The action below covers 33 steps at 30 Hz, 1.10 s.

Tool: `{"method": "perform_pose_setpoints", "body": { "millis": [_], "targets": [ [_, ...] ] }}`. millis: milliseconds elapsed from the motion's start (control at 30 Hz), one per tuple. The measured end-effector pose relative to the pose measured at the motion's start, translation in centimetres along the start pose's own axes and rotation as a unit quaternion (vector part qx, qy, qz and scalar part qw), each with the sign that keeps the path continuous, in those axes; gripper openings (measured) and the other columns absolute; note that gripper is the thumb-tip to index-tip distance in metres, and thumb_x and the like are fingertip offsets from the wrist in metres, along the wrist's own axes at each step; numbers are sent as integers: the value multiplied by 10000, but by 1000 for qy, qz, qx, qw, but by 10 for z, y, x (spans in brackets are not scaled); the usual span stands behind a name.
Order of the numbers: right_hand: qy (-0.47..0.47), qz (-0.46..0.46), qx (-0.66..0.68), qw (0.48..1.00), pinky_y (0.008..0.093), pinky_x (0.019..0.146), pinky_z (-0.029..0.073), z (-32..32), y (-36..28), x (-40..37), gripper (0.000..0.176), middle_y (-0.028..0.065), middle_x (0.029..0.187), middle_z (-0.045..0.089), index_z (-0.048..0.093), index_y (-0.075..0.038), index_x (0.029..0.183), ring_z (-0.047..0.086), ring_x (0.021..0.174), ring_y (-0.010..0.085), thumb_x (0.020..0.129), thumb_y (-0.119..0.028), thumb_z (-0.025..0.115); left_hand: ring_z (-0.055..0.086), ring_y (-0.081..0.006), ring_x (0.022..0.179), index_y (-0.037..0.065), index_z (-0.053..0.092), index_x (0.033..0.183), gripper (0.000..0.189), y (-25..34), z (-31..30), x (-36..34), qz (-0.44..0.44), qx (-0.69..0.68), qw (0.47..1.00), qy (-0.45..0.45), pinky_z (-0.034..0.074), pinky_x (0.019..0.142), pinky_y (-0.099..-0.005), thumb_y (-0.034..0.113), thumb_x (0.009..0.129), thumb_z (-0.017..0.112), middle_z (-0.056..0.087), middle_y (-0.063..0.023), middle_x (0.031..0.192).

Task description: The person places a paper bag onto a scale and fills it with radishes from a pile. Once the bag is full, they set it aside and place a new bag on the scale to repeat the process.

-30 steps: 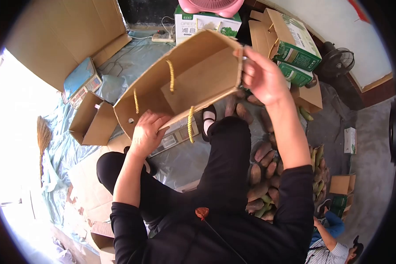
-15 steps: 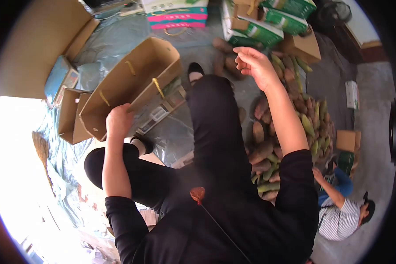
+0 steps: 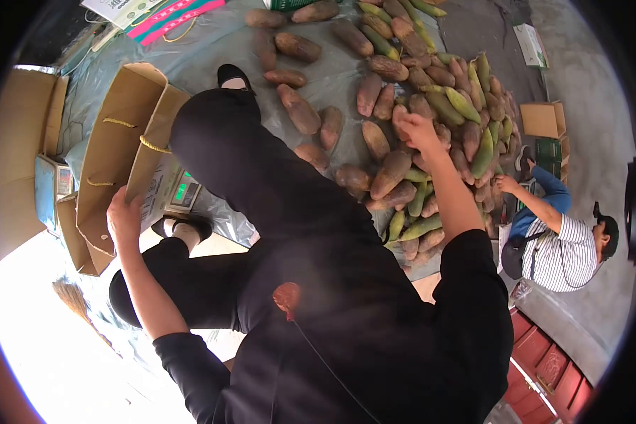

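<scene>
My left hand (image 3: 124, 215) grips the near edge of a long open cardboard box (image 3: 116, 113) with yellow cord handles, fingers over the rim. My right hand (image 3: 424, 134) is above a heap of long, tapering produce, with its fingers loosely bent and apart. Its fingertips overlap a reddish-brown piece (image 3: 401, 121). The heap mixes brown-purple pieces (image 3: 391, 174) with slim green ones (image 3: 483, 153). Beside the box, a scale (image 3: 184, 191) with a lit green display stands behind my leg.
Loose brown pieces (image 3: 298, 109) lie on plastic sheeting. A pink-and-teal carton (image 3: 173, 20) stands at the back. To the right, a person (image 3: 562, 251) in a striped shirt reaches toward the heap. Smaller cardboard boxes (image 3: 543, 119) stand beyond. A broom (image 3: 78, 304) lies at the left.
The view has turned right, bringing more of the heap into sight. My right hand has come down from mid-air to the heap. My left hand stays on the box edge.
</scene>
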State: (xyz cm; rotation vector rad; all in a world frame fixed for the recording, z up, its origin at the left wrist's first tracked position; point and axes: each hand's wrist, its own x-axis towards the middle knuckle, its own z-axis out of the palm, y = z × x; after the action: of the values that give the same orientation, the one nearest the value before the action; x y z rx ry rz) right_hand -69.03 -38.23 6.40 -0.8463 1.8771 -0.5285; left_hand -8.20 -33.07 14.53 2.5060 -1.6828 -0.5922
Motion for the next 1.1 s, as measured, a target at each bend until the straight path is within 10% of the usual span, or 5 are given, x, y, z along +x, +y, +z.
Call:
{"method": "perform_pose_setpoints", "body": {
  "millis": [433,533,667,733,1100],
  "targets": [
    [146,429,38,891,341,557,454,-46,234,-46,105,70,731,556,564,-74,789,571,673,198,847,-156,596,575,-314,1063,59,581,1197,463,6,0,-8,-18,-35,998,58,441,912,-382,134,748,662,591,-174,1144],
    [113,243,-222,937,335,593,478,-56,371,-6,153,106,761,579,578,-45,769,616,748,224,856,-171,586,577,-312,1060,63,573,1209,475,-18,13,-1,-4,-14,998,65,438,914,-386,143,749,664,594,-169,1137],
    [25,-60,-636,769,362,705,501,-40,268,-19,207,160,912,633,635,-25,940,634,880,276,864,-209,577,579,-316,1052,64,570,1208,465,-5,14,-3,-14,8,998,59,438,908,-393,150,757,652,595,-165,1133],
    [200,105,-187,956,405,868,466,-26,227,-14,427,191,1107,618,593,-41,1164,593,1032,316,869,-348,561,579,-323,1043,63,576,1192,438,-10,15,0,3,29,998,61,438,901,-402,168,771,636,599,-162,1125],
    [188,60,-67,978,378,944,411,34,123,-15,639,175,1151,603,518,-21,1250,547,1111,259,827,-495,587,587,-324,1030,73,583,1184,432,-3,17,0,-7,47,997,64,440,894,-405,206,777,640,618,-151,1101]
  ]
}}
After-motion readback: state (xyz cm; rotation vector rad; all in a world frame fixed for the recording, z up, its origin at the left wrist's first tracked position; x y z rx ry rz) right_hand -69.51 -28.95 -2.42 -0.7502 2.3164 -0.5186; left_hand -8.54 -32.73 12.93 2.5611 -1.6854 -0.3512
